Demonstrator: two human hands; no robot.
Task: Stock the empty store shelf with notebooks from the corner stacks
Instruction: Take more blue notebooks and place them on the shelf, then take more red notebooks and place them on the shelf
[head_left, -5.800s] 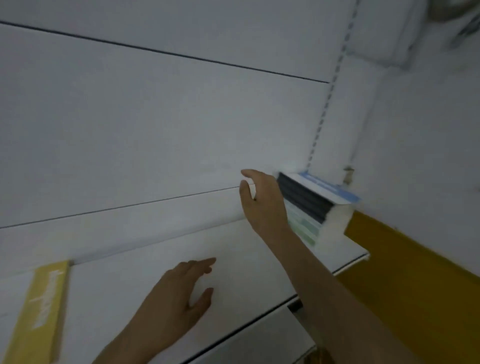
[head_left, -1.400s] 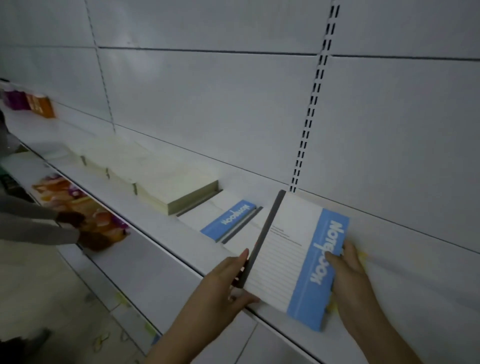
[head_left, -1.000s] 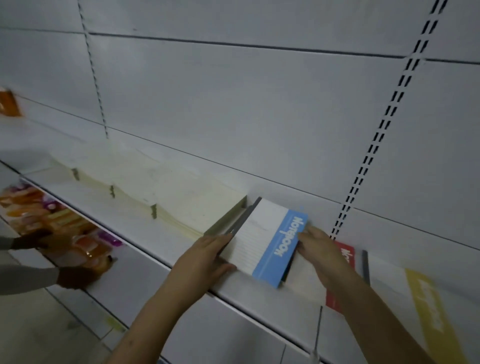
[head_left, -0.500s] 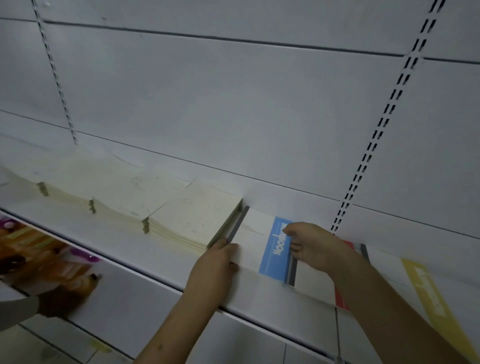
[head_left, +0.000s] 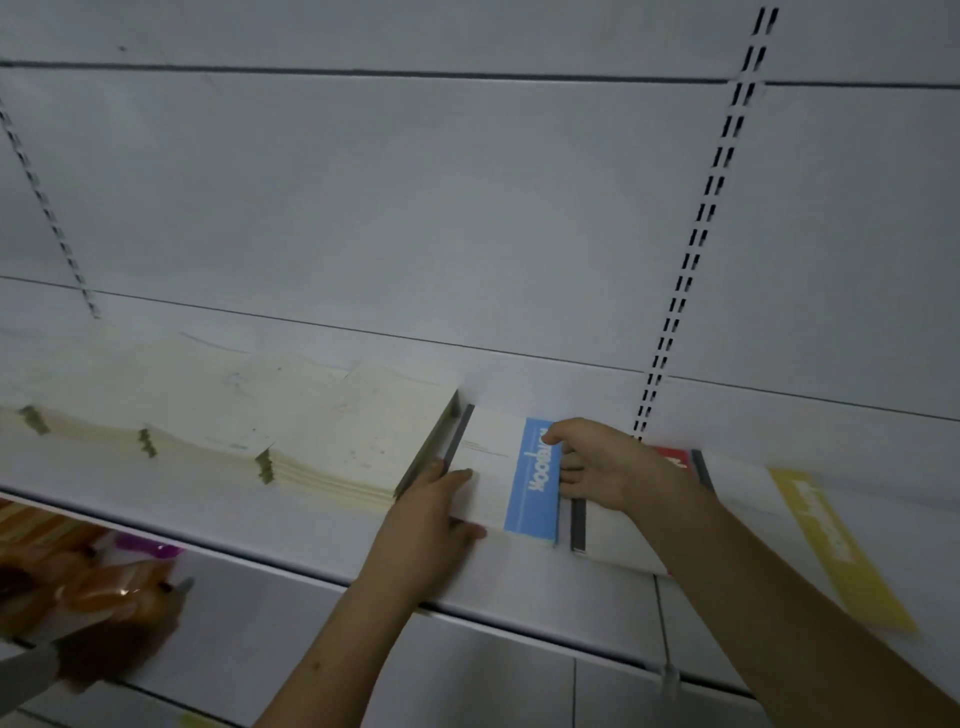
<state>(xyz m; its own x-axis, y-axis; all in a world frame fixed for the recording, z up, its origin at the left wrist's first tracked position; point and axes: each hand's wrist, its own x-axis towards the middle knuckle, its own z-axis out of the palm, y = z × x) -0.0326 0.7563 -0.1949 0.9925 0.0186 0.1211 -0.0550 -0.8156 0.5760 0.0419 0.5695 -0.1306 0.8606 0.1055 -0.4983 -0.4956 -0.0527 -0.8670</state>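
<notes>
Your blue-banded notebook (head_left: 519, 483) lies flat on the shelf (head_left: 498, 587) near its front edge, just beside the cream stack (head_left: 358, 441); it looks light, thin and likely to flex, so hold it by its two side edges. Your left hand (head_left: 431, 519) presses its spine side, fingers fairly straight; your right hand (head_left: 608, 462) curls fingers onto the blue band's edge, beside the red notebook (head_left: 670, 457) and yellow notebook (head_left: 831, 540).

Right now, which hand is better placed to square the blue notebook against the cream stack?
Probably the right hand: it grips the blue notebook's edge farthest from the cream stack; the left hand lies between them.
</notes>
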